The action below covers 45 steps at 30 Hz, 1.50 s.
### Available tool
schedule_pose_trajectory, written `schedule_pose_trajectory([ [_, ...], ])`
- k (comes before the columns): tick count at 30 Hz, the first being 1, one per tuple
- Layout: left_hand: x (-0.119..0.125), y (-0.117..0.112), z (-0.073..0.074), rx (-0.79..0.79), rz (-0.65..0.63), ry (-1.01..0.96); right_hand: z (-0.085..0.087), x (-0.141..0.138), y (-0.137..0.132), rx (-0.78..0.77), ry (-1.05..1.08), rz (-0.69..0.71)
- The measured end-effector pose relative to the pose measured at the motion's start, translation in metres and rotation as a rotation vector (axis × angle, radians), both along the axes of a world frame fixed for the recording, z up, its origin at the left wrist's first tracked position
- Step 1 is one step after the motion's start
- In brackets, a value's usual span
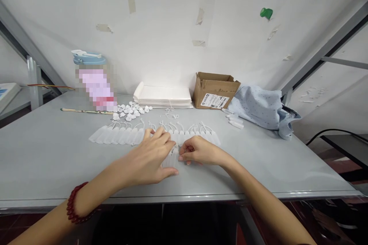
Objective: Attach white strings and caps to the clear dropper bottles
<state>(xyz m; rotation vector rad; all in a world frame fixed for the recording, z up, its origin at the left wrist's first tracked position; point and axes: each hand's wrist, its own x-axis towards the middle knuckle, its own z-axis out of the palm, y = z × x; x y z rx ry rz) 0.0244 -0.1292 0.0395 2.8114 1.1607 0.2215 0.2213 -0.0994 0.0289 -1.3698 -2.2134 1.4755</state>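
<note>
Several translucent plastic tubes (112,136) with white cord loops lie side by side in a row across the table. My left hand (153,155) is over the middle of the row, palm down, its fingers bent forward and its thumb stretched apart. Under and beside that thumb lie a few more clear tubes (171,157), partly hidden by the hand. Just right of these tubes, my right hand (198,151) is closed, with fingers curled and thumb near the index finger. What its fingertips hold, if anything, cannot be made out.
Small white caps (135,109) are scattered behind the row, near a thin stick (86,111). Farther back stand a stack of white envelopes (163,97), a cardboard box (215,91) and a blue-lidded container (89,59). Loose tubes (236,124) lie beside a light-blue cloth (258,107).
</note>
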Motion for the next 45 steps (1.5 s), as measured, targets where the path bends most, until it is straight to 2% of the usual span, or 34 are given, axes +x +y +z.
schedule_pose_trajectory([
  [3, -0.009, 0.008, 0.005, 0.032, 0.037, -0.068, 0.01, 0.011, 0.001, -0.014, 0.021, -0.014],
  [6, -0.022, 0.029, 0.011, 0.098, 0.129, -0.148, 0.023, 0.031, 0.009, 0.078, 0.04, -0.17],
  [8, -0.03, 0.049, 0.013, 0.112, 0.191, -0.189, 0.025, 0.049, 0.02, 0.215, 0.048, -0.349],
  [10, -0.035, 0.074, 0.014, 0.095, 0.263, -0.183, 0.02, 0.068, 0.035, 0.374, 0.001, -0.537],
  [13, -0.035, 0.111, 0.01, 0.041, 0.333, -0.044, 0.002, 0.098, 0.059, 0.66, -0.251, -0.744],
  [15, -0.03, 0.131, 0.006, 0.036, 0.35, 0.029, -0.01, 0.115, 0.07, 0.759, -0.455, -0.74],
  [18, -0.019, 0.151, -0.003, 0.008, 0.415, 0.068, -0.021, 0.132, 0.078, 0.776, -0.549, -0.753],
  [22, -0.005, 0.163, -0.011, 0.001, 0.431, 0.088, -0.024, 0.143, 0.079, 0.768, -0.631, -0.762],
  [32, 0.006, 0.165, -0.014, 0.04, 0.386, 0.099, -0.024, 0.162, 0.081, 0.691, -0.747, -0.772],
  [41, 0.009, 0.168, -0.017, 0.015, 0.372, 0.075, -0.024, 0.16, 0.079, 0.613, -0.807, -0.768],
  [45, 0.005, 0.166, -0.012, 0.008, 0.406, 0.028, -0.023, 0.158, 0.078, 0.582, -0.822, -0.741],
])
